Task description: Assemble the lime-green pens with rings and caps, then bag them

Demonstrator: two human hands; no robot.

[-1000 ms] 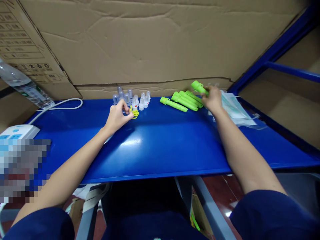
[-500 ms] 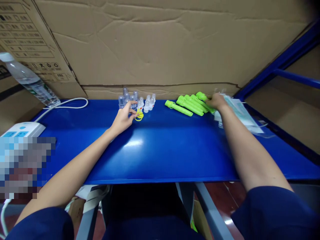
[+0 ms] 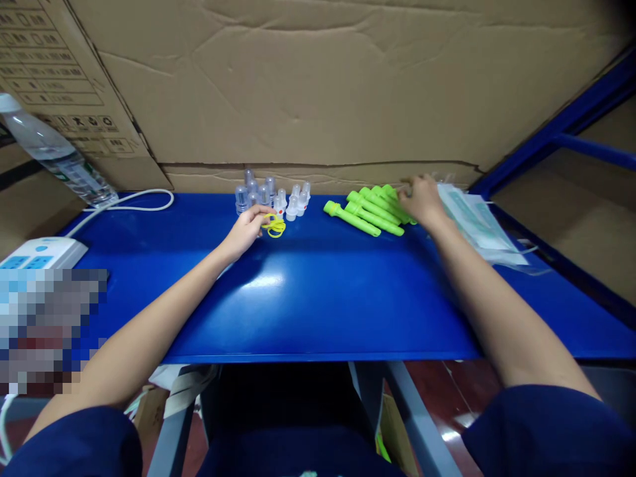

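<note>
My left hand pinches several thin yellow loops just above the blue table. Right behind it stand several clear plastic caps and several small white-and-clear pieces, some with a red dot. Several bright green tubes lie side by side to the right of centre, one a little apart on the left. At their right end is my right hand, its fingers apart and reaching over the back tubes; nothing shows between them.
A clear bag with pale green-and-white contents lies at the right. On the left are a leaning water bottle, a white power strip and its cable. Cardboard walls the back of the blue table.
The yellow loops are lifted in my left hand's pinch. My right hand has shifted left and back, its fingers looser, and a green tube near it now lies among the others.
</note>
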